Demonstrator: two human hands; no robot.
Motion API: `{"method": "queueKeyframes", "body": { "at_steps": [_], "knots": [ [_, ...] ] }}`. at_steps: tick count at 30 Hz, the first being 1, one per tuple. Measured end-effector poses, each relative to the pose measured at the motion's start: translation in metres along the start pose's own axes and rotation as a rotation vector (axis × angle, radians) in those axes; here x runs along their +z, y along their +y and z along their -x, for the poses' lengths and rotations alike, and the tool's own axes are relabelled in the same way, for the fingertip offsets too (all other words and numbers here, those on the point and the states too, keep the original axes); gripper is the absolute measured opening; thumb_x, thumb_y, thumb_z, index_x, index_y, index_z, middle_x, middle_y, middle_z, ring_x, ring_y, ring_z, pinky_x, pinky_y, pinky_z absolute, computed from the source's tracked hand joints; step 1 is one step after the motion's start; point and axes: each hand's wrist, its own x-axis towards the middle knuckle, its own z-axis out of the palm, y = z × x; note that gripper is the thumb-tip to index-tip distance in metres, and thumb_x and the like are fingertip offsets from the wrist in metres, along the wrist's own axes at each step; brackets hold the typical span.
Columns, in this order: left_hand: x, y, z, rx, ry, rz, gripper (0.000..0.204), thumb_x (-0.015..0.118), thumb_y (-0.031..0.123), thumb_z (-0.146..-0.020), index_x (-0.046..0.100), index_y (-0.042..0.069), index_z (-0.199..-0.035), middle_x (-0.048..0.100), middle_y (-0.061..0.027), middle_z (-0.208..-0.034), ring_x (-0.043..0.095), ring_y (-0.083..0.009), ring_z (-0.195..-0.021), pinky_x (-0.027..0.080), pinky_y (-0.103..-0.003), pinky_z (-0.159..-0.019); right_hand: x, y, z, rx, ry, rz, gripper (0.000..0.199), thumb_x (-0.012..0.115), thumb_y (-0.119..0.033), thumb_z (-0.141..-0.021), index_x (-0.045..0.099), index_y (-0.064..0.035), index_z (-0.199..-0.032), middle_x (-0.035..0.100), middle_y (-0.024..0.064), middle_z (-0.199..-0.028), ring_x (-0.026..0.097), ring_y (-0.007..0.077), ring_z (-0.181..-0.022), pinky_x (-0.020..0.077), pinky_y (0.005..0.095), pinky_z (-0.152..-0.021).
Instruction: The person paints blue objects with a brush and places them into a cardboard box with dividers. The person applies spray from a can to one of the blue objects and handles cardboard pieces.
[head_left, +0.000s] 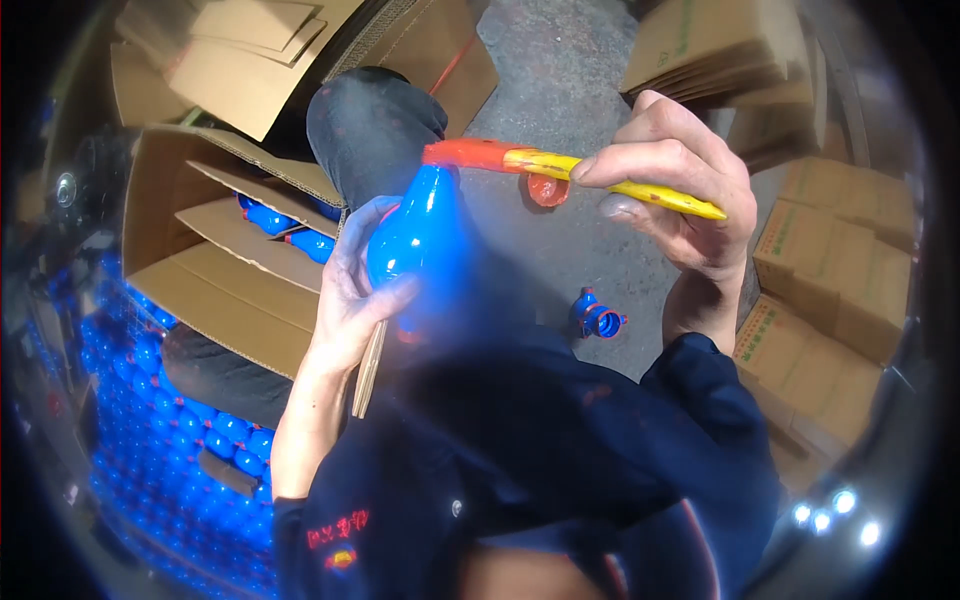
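Left hand [348, 305] is gripping blue part [415, 235]; right hand [690, 175] is pinching brush [512, 160] beyond left hand, likely painting, needing steadiness.

Left hand [352, 285]: wrapped around a glossy blue pear-shaped piece [418, 235]
Right hand [685, 180]: gripping a slim yellow-handled tool [525, 161], its red end at the piece's narrow tip
Open brown cardboard carton [225, 305]: glossy blue rounded items [268, 219] inside
Grey concrete floor [555, 60]: small blue fitting with red edges [590, 313]
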Motion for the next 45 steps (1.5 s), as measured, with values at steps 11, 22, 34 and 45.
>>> {"method": "queueKeyframes", "body": {
  "at_steps": [11, 22, 34, 45],
  "knots": [
    [-0.014, -0.008, 0.0, -0.037, -0.057, 0.25, 0.097, 0.079, 0.041, -0.071, 0.033, 0.001, -0.147, 0.06, -0.014, -0.12, 0.066, -0.0122, -0.078, 0.048, -0.017, -0.048, 0.034, 0.063, 0.11, 0.898, 0.257, -0.115, 0.017, 0.067, -0.014, -0.093, 0.07, -0.0015, -0.104, 0.059, -0.0005, -0.085, 0.051, 0.0074, -0.077, 0.0404, 0.0222, -0.069],
    [-0.034, -0.018, 0.014, 0.026, 0.121, 0.273, 0.095, 0.079, 0.036, -0.073, 0.033, 0.005, -0.15, 0.055, -0.0144, -0.131, 0.059, -0.0184, -0.113, 0.05, -0.026, -0.088, 0.19, 0.23, 0.296, 1.918, 0.77, -0.389, 0.044, 0.073, -0.027, -0.087, 0.056, -0.0027, -0.12, 0.065, 0.012, -0.088, 0.065, 0.0283, -0.075, 0.0562, 0.0468, -0.059],
    [-0.014, 0.035, 0.055, 0.333, 0.283, -0.353, 0.078, 0.075, 0.007, -0.081, 0.031, 0.002, -0.146, 0.05, -0.0171, -0.132, 0.064, -0.0118, -0.078, 0.05, -0.024, -0.064, 0.163, -0.046, -0.013, 0.853, 0.355, -1.035, 0.056, 0.056, -0.029, -0.098, 0.039, 0.004, -0.14, 0.055, 0.0159, -0.129, 0.058, 0.0252, -0.116, 0.0471, 0.0386, -0.1],
    [-0.09, -0.11, 0.207, 0.41, 0.618, 0.292, 0.041, 0.046, 0.031, -0.102, 0.046, 0.0, -0.13, 0.063, -0.0095, -0.1, 0.057, -0.0138, -0.076, 0.046, -0.028, -0.07, 0.425, 0.003, -0.134, 1.385, -0.505, -1.376, 0.055, 0.077, -0.032, -0.081, 0.052, -0.0098, -0.125, 0.06, 0.0107, -0.119, 0.06, 0.027, -0.106, 0.0498, 0.0477, -0.093]
  ]
}}
